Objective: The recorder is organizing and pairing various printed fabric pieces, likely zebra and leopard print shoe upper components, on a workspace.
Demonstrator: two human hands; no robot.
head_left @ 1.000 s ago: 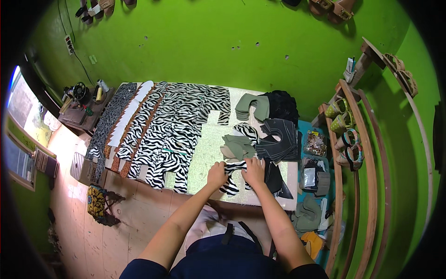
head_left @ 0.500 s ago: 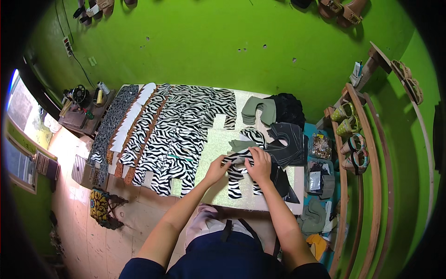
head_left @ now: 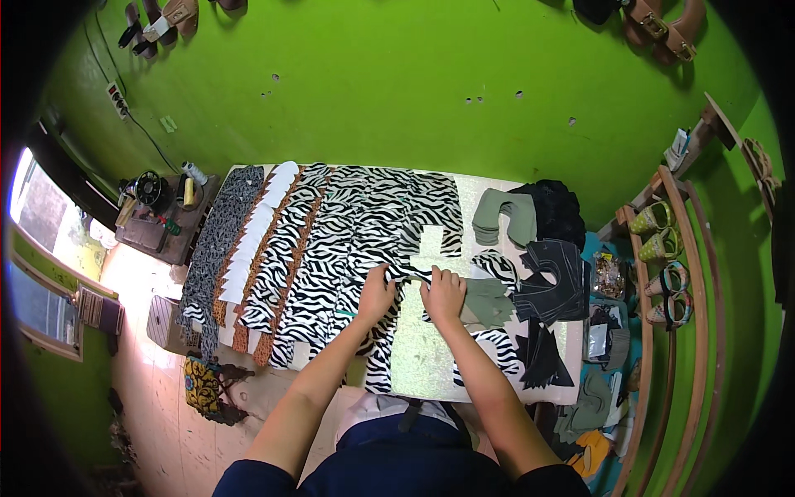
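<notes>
A narrow zebra-print fabric strip (head_left: 407, 271) is stretched between my hands above the table. My left hand (head_left: 377, 294) pinches its left end, close to the overlapping rows of zebra-print pieces (head_left: 331, 248). At the other end, my right hand (head_left: 445, 296) closes on the strip, beside a fanned stack of grey-green pieces (head_left: 487, 303). Another zebra-print piece (head_left: 489, 358) lies nearer me on the right. Under the strip is a pale, shiny sheet (head_left: 422, 356).
Curved grey-green pieces (head_left: 507, 217) and black cut pieces (head_left: 553, 282) occupy the table's right side. White scalloped pieces (head_left: 258, 236) lie leftward. A sewing machine (head_left: 149, 190) stands far left, and a wooden rack (head_left: 654, 331) with sandals on the right.
My hands have moved left, away from the zebra-print and grey-green pieces at the right. They have spread farther apart, with the strip now drawn out between them. The view has shifted too.
</notes>
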